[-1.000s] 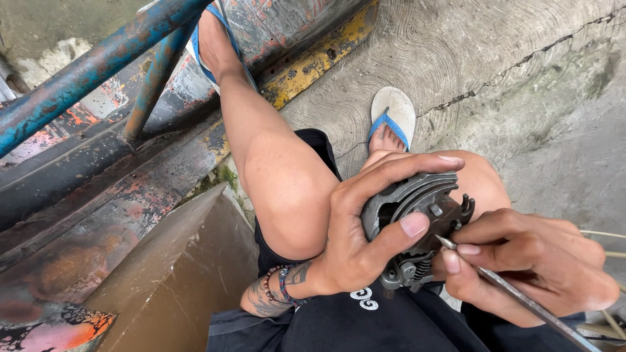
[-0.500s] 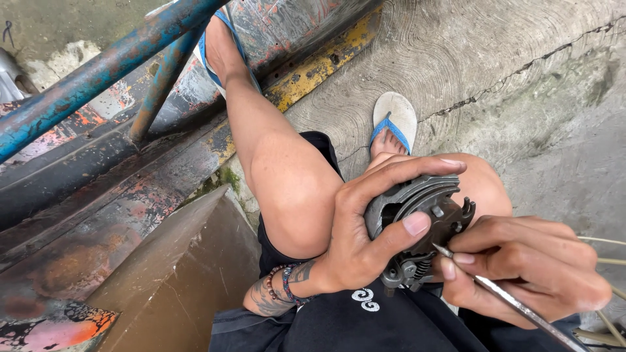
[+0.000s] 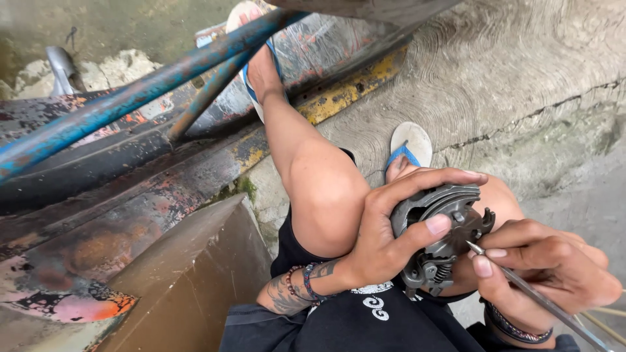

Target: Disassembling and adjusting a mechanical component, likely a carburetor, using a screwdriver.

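Little moved; left hand still grips metal part | right hand pinches rod (end cropped)

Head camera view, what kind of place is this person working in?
Probably an outdoor, roadside repair spot. The person sits on rough cracked grey concrete ground beside a rusty, paint-flaked metal frame with blue steel tubes, the left hand holding a grey round metal mechanical part and the right hand a thin metal rod.
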